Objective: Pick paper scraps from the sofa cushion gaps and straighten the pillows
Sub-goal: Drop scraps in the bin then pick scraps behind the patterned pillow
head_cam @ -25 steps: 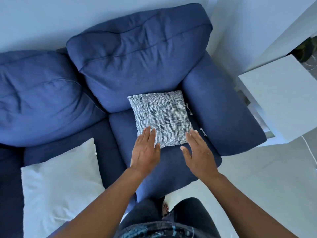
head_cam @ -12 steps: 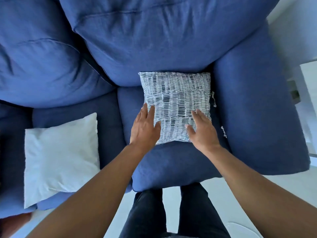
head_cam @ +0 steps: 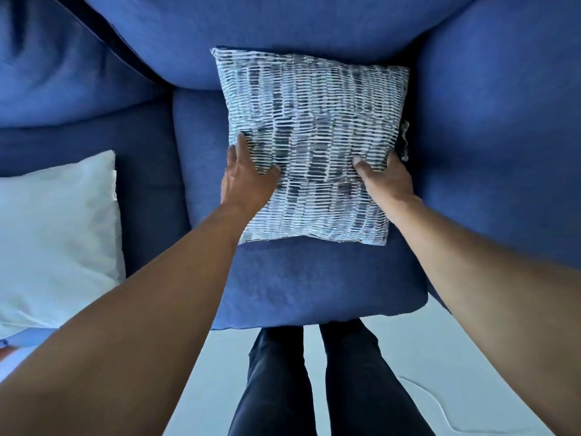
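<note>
A grey-and-white patterned pillow lies on the blue seat cushion, its far edge against the back cushion. My left hand grips the pillow's left edge, thumb on top. My right hand grips the right edge, its thumb pressing into the fabric and its fingers wrapped round the side. A small white paper scrap sticks out of the gap between the pillow and the armrest, just beyond my right hand.
A plain white pillow lies on the left seat cushion. A second back cushion sits at the upper left. My legs stand on the white floor at the sofa's front edge, near a thin cable.
My head has moved closer over the sofa. Both hands slid from the pillow's near edge out to its left and right sides and took hold of it.
</note>
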The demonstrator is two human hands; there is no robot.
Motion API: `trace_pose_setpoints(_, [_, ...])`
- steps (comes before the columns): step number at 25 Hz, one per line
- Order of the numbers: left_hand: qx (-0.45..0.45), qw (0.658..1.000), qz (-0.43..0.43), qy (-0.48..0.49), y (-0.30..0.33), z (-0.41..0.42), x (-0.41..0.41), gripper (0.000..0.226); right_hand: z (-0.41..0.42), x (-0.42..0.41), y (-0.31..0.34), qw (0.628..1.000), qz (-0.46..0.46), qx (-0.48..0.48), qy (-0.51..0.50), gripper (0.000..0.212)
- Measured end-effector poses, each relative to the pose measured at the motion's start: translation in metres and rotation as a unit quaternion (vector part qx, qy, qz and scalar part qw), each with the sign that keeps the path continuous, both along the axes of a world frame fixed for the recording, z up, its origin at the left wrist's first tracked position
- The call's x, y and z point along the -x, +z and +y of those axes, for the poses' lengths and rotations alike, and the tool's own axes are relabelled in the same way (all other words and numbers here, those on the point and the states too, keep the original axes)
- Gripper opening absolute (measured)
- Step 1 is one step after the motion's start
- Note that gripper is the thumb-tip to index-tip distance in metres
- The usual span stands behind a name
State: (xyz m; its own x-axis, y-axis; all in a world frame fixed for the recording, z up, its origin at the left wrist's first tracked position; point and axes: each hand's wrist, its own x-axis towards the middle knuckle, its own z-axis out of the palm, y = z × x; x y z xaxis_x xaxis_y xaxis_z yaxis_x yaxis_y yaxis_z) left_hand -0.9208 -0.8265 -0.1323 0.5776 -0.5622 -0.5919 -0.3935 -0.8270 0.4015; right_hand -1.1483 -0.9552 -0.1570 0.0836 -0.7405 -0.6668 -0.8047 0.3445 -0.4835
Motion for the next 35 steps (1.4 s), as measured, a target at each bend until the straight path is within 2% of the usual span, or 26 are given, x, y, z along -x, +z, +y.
trace_pose_setpoints(3, [0.012,0.999,0.019,0.049,0.006,-0.001,-0.008,0.081,-0.001,-0.002,-0.005,0.995,-0.070,-0.040,-0.065,0.058])
trace_pose_setpoints(7, [0.068,0.994,0.006,0.090,0.046,0.014,0.007,0.050,0.016,-0.006,0.031,0.992,-0.109,0.004,-0.062,0.054])
trace_pose_setpoints(11, [0.067,0.989,-0.018,0.131,0.075,0.072,0.037,0.046,0.064,0.018,0.068,0.995,-0.091,0.032,-0.032,0.050])
trace_pose_setpoints(14, [0.001,0.995,0.009,0.102,0.066,0.107,0.053,0.050,0.098,0.036,0.059,0.999,-0.040,-0.020,0.003,0.044])
trace_pose_setpoints(16, [-0.047,0.994,0.040,0.090,0.054,0.114,0.055,0.054,0.105,0.043,0.046,0.995,0.000,-0.094,0.037,0.060])
trace_pose_setpoints(17, [-0.053,0.994,0.022,0.089,0.050,0.114,0.055,0.057,0.104,0.044,0.043,0.993,0.013,-0.107,0.051,0.067])
trace_pose_setpoints(20, [0.022,0.991,-0.107,0.074,0.043,0.092,0.047,0.061,0.085,0.035,0.046,0.996,0.032,-0.019,0.079,0.075])
trace_pose_setpoints(22, [0.105,0.983,-0.129,0.070,0.040,0.056,0.036,0.054,0.063,0.021,0.051,0.993,0.006,0.075,0.086,0.067])
trace_pose_setpoints(25, [0.162,0.976,-0.120,0.077,0.024,-0.013,0.012,0.046,0.021,-0.016,0.049,0.981,-0.056,0.162,0.095,0.056])
trace_pose_setpoints(27, [0.155,0.977,-0.115,0.085,0.004,-0.058,-0.006,0.047,-0.005,-0.043,0.037,0.971,-0.068,0.187,0.131,0.053])
trace_pose_setpoints(32, [0.068,0.983,-0.097,0.141,-0.078,-0.119,-0.047,0.053,-0.053,-0.091,-0.020,0.956,-0.046,0.191,0.219,0.054])
trace_pose_setpoints(35, [0.082,0.980,-0.122,0.137,-0.114,-0.129,-0.061,0.046,-0.073,-0.103,-0.050,0.942,-0.056,0.217,0.251,0.056])
